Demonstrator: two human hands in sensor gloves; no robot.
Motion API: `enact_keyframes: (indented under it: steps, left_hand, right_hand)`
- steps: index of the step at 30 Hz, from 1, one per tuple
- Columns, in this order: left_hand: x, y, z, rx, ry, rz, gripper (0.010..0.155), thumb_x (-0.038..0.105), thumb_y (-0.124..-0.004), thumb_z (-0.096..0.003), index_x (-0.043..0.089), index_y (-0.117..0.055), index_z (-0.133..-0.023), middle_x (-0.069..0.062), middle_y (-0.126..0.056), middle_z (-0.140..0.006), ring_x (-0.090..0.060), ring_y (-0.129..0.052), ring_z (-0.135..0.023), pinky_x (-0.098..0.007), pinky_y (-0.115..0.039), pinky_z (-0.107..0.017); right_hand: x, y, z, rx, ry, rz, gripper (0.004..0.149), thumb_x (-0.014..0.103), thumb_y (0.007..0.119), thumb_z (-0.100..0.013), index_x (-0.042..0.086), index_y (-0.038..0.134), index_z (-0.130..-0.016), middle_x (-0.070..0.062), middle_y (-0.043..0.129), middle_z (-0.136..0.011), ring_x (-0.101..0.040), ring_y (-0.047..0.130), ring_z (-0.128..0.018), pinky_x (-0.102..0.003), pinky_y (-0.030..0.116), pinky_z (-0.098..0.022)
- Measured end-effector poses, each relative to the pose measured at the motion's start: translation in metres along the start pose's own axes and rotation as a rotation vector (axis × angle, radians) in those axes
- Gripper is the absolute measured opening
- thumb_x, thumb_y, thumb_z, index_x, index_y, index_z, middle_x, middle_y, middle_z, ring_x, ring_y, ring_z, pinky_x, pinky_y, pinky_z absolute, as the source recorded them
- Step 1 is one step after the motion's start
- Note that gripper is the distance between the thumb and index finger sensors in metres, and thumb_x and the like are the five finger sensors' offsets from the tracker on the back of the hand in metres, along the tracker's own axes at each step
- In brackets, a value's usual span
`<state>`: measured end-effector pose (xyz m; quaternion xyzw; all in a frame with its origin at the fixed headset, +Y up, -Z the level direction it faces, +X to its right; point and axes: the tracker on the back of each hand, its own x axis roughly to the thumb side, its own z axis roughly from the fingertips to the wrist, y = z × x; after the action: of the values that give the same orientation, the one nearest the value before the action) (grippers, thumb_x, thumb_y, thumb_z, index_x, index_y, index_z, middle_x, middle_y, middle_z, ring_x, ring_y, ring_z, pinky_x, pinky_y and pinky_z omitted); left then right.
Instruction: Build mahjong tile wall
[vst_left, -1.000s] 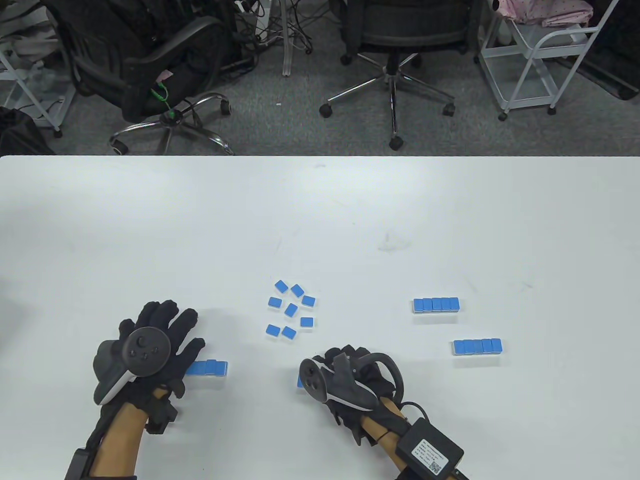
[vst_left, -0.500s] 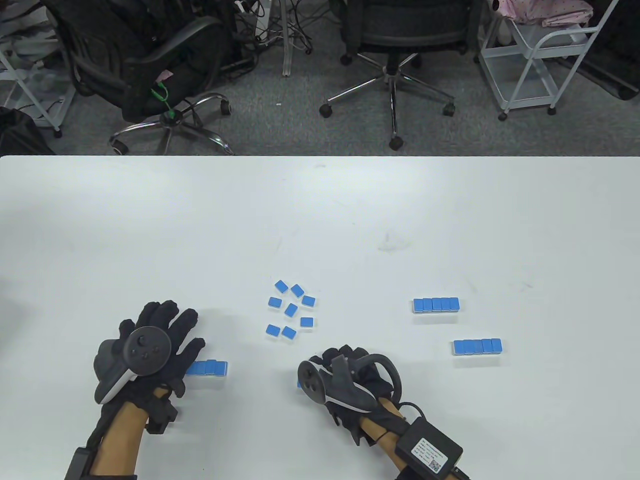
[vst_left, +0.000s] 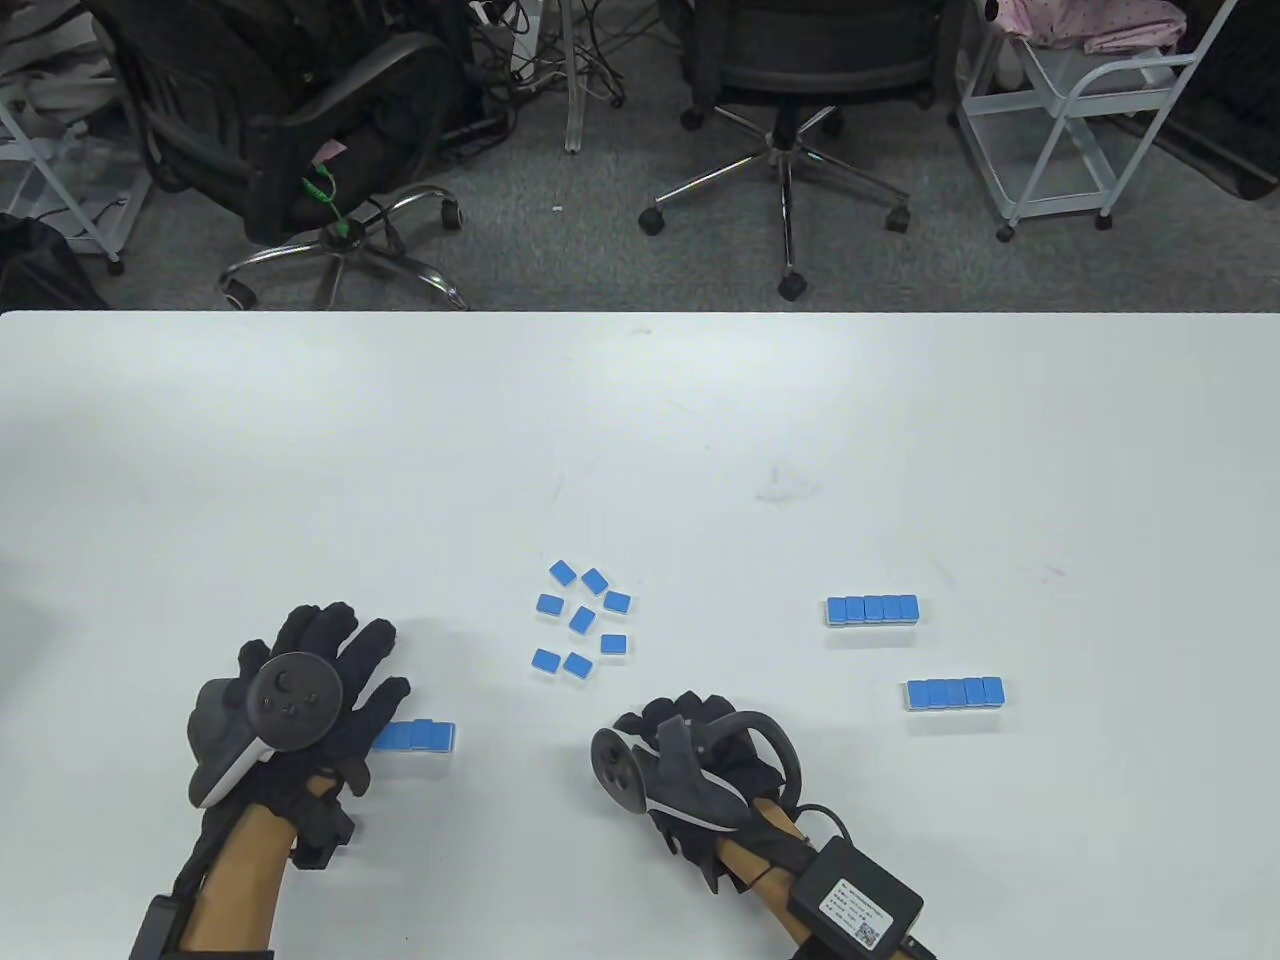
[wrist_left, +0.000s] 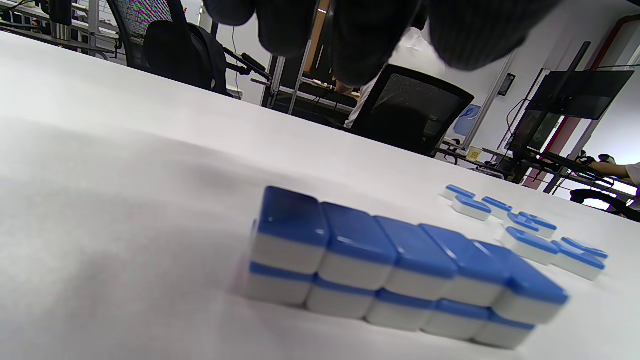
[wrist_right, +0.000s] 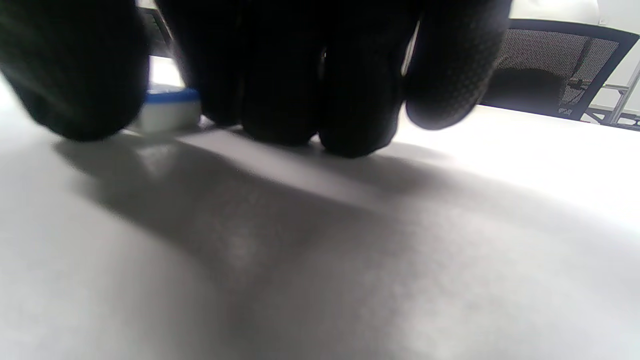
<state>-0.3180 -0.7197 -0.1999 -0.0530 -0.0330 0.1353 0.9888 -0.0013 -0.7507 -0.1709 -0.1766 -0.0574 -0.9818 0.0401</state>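
Shifted slightly toward the near-left since a second ago: right hand (vst_left: 700, 765), its tracker now covering the single tile (wrist_right: 167, 112) whose blue edge earlier showed at the hand's left side in the table view. Seen only in the right wrist view now, lying flat on the white table (vst_left: 640, 450), just behind the thumb and beside the index fingertip; contact not determinable. Right fingers (wrist_right: 300, 75) curled downward, tips at or just above the tabletop, packed close together; whether pinching the tile cannot be told. Unchanged otherwise. Nearest to the left hand (vst_left: 320, 690): a two-layer wall section (wrist_left: 400, 270), five tiles long, blue tops over white sides, straight and aligned, partly hidden under the glove in the table view. Left hand held palm down, fingers spread and fairly straight, hovering over the left end of that section; fingertips (wrist_left: 360, 35) seen in the left wrist view above the tiles, not touching them. Between the two hands, farther up the table: eight loose tiles (vst_left: 582, 620), blue side up, scattered at mixed angles, none touching. Well to the right: two more finished five-tile sections, upper one (vst_left: 872, 610) and lower one (vst_left: 955, 694), parallel and apart. Beyond the far table edge: office chairs (vst_left: 790, 60) on grey carpet.
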Motion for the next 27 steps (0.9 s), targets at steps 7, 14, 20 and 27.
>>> enact_keyframes:
  steps: [7, 14, 20, 27]
  left_hand:
    - [-0.001, 0.0, 0.001, -0.002, 0.001, 0.003, 0.065, 0.061, -0.065, -0.0489, 0.038, -0.057, -0.109, -0.002, -0.037, -0.121, -0.034, -0.028, -0.113, -0.071, -0.022, -0.076]
    - [0.0, 0.0, 0.001, -0.005, 0.003, 0.01, 0.065, 0.061, -0.065, -0.0489, 0.037, -0.057, -0.109, -0.002, -0.038, -0.121, -0.034, -0.028, -0.113, -0.071, -0.022, -0.076]
    - [0.001, -0.001, -0.001, -0.005, -0.008, 0.006, 0.065, 0.061, -0.065, -0.0488, 0.037, -0.058, -0.109, -0.002, -0.038, -0.121, -0.034, -0.029, -0.113, -0.071, -0.023, -0.076]
    - [-0.002, -0.001, -0.003, -0.016, 0.001, 0.018, 0.065, 0.06, -0.065, -0.0489, 0.037, -0.058, -0.109, -0.002, -0.039, -0.121, -0.034, -0.029, -0.113, -0.071, -0.023, -0.076]
  right_hand:
    - [-0.003, -0.004, 0.001, 0.066, -0.018, -0.002, 0.069, 0.059, 0.083, -0.027, 0.03, 0.071, -0.089, -0.001, 0.088, -0.08, -0.028, 0.091, -0.072, -0.056, 0.075, -0.062]
    - [-0.03, -0.008, -0.005, 0.102, 0.077, -0.15, 0.062, 0.047, 0.077, -0.037, 0.03, 0.061, -0.094, -0.004, 0.082, -0.09, -0.032, 0.087, -0.08, -0.057, 0.077, -0.061]
    - [-0.032, -0.008, -0.029, 0.142, 0.135, -0.137, 0.067, 0.04, 0.074, -0.041, 0.044, 0.038, -0.098, -0.005, 0.048, -0.112, -0.034, 0.076, -0.091, -0.056, 0.075, -0.065]
    - [-0.006, -0.011, -0.074, 0.145, 0.106, 0.081, 0.064, 0.035, 0.078, -0.042, 0.053, 0.043, -0.092, 0.002, 0.054, -0.11, -0.03, 0.081, -0.088, -0.056, 0.075, -0.066]
